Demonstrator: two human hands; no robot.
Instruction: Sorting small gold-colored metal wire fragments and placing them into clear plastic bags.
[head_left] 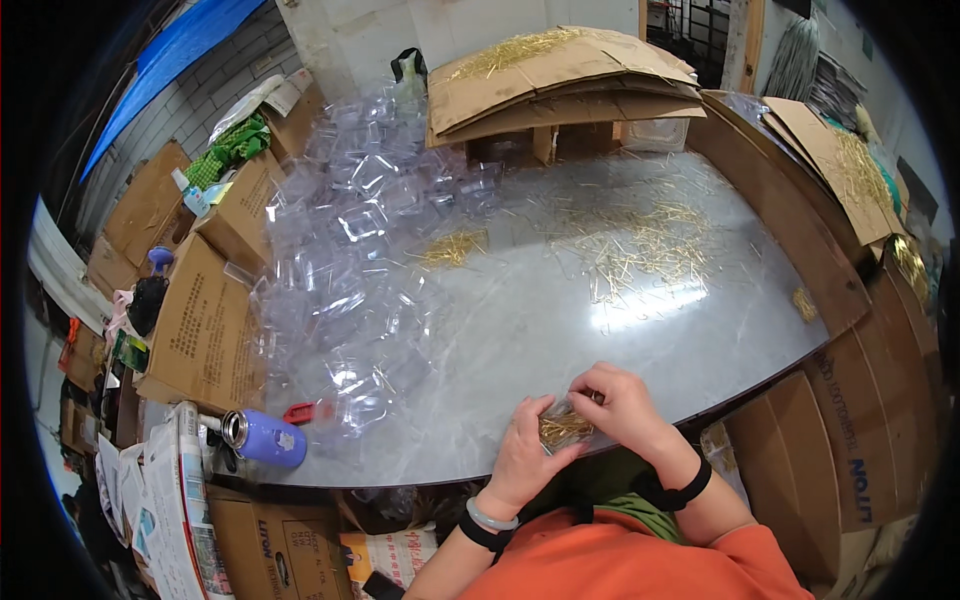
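Observation:
At the table's near edge, my left hand (522,452) is wrapped round a small clear plastic box, partly hidden by my fingers. Inside lies a bundle of thin gold-coloured sticks (563,430). My right hand (622,408) is closed at the box's right side, its fingertips curled together by the gold pieces. Whether it pinches any of them is too small to tell. Farther off, a wide scatter of similar gold sticks (650,250) covers the table's right half. A smaller pile (455,248) lies left of it.
Clear plastic boxes (365,220) heap up along the table's left side. A purple bottle (272,438) lies near the front left, beside a red object (299,413). Cardboard sheets (560,85) with gold sticks on top stand at the back. Cardboard walls (785,215) border the grey table (500,330).

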